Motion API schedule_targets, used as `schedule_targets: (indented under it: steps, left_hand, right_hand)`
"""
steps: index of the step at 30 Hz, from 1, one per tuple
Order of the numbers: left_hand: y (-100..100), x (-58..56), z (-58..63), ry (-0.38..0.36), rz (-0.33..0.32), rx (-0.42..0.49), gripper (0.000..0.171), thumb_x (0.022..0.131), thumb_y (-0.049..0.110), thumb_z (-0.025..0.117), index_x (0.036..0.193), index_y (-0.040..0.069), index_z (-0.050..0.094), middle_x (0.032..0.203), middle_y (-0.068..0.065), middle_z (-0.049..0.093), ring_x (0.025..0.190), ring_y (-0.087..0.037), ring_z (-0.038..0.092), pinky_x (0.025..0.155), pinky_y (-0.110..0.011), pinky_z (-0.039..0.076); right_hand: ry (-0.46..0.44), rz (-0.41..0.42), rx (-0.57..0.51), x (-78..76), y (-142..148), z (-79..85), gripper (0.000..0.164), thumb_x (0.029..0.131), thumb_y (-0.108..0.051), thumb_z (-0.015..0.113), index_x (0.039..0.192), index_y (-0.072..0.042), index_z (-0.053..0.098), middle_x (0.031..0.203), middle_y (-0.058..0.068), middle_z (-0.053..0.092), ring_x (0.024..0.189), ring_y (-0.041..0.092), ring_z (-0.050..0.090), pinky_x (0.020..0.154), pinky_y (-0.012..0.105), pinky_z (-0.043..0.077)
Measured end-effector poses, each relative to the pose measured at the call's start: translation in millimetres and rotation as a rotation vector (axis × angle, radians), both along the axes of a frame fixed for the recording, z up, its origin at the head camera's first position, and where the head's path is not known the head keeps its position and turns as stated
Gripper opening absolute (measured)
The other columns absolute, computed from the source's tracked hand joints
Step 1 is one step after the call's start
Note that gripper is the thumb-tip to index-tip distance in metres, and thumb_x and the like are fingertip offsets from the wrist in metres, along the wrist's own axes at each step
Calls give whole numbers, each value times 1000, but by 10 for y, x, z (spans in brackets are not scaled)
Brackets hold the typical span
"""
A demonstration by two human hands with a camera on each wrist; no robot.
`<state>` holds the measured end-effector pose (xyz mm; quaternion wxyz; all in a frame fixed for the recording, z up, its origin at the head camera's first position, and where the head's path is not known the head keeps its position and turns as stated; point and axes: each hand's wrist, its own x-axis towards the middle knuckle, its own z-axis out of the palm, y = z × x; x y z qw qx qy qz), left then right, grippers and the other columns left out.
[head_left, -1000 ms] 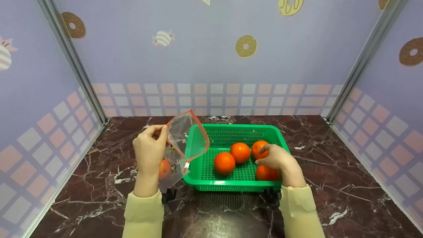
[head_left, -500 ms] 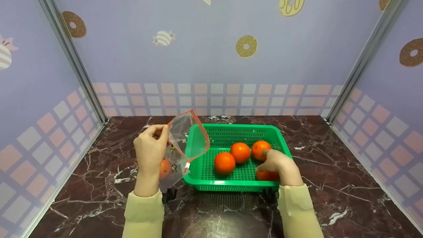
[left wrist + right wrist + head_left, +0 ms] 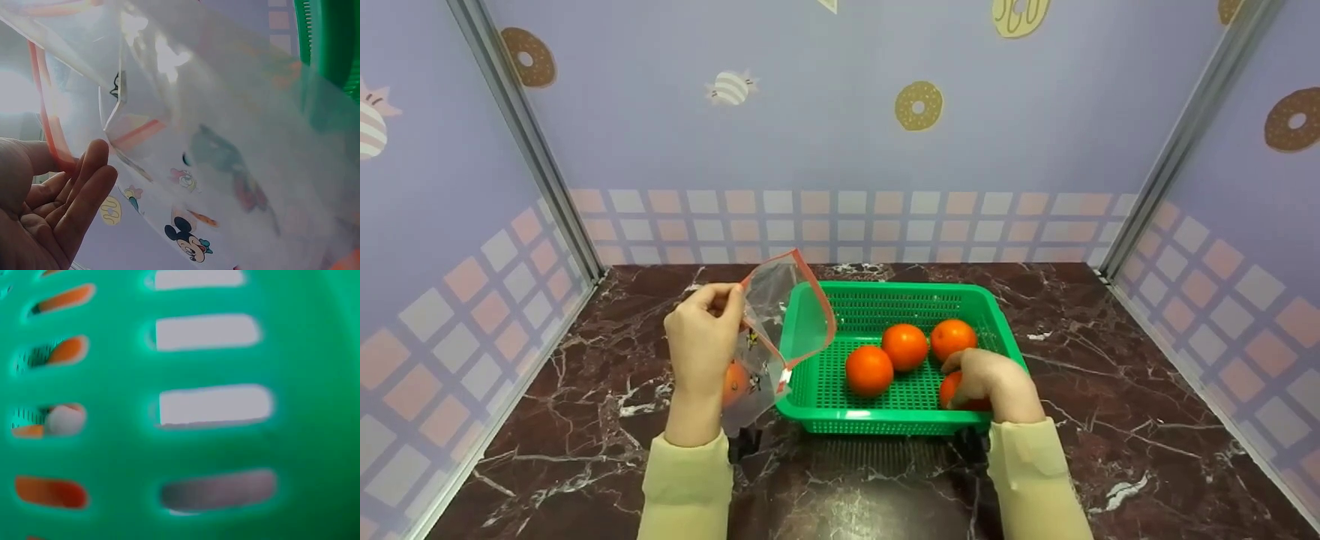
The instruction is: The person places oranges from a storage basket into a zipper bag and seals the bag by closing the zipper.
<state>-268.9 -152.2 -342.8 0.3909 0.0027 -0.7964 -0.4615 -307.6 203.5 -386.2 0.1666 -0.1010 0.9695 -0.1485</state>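
My left hand (image 3: pixel 701 337) pinches the red-edged mouth of a clear zip bag (image 3: pixel 815 300), which gapes toward the right. An orange (image 3: pixel 734 384) lies low inside this bag. In the left wrist view, thumb and fingertips of the left hand (image 3: pixel 62 208) hold the rim, and cartoon prints show on the film (image 3: pixel 188 242). Reaching into the green basket (image 3: pixel 885 415), my right hand (image 3: pixel 997 379) has thumb and fingers curled round the front-right orange (image 3: pixel 949 388), partly hidden by the hand. Through the basket wall (image 3: pixel 124 382), the right wrist view shows a fingertip (image 3: pixel 64 421) beside orange skin.
Three other oranges sit in the basket: one at front left (image 3: pixel 870 371), one in the middle (image 3: pixel 905 347), one at back right (image 3: pixel 953 340). The basket stands on a dark marbled tabletop (image 3: pixel 607 435). Patterned walls (image 3: pixel 840 135) enclose the table's back and sides.
My right hand has come down and toward me, from above the two right-hand oranges onto the front-right one. The left hand and the bag have hardly moved.
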Motion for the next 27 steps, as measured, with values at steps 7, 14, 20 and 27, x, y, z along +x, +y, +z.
schedule_targets:
  steps: [7,14,20,27]
  left_hand:
    - [6,4,11,0,-9,14,15,97,13,70,96,3,81,70,-10,74,52,-1,60,49,-14,42]
    - [6,-5,-2,-3,-7,14,14,97,12,70,96,3,80,70,-11,75,54,-11,65,51,-13,44]
    - [3,3,11,8,11,-6,14,97,13,70,96,3,81,71,-10,75,53,-5,60,51,-12,42]
    - [1,3,10,21,7,-10,13,96,11,71,95,2,80,70,-12,75,51,4,56,50,-11,41]
  right_hand:
    - [5,17,14,4,2,-9,41,75,-6,79,114,-13,73,107,8,71,87,23,57,77,38,51]
    - [-2,45,25,-2,0,-18,45,75,-2,75,119,-13,75,112,9,73,88,22,58,78,37,52]
    - [-3,54,25,-11,3,-18,42,76,-1,73,116,-13,77,110,8,74,84,21,56,75,35,50]
    - [31,51,10,-11,5,-20,41,73,-3,74,112,-11,76,108,8,73,84,21,57,75,35,50]
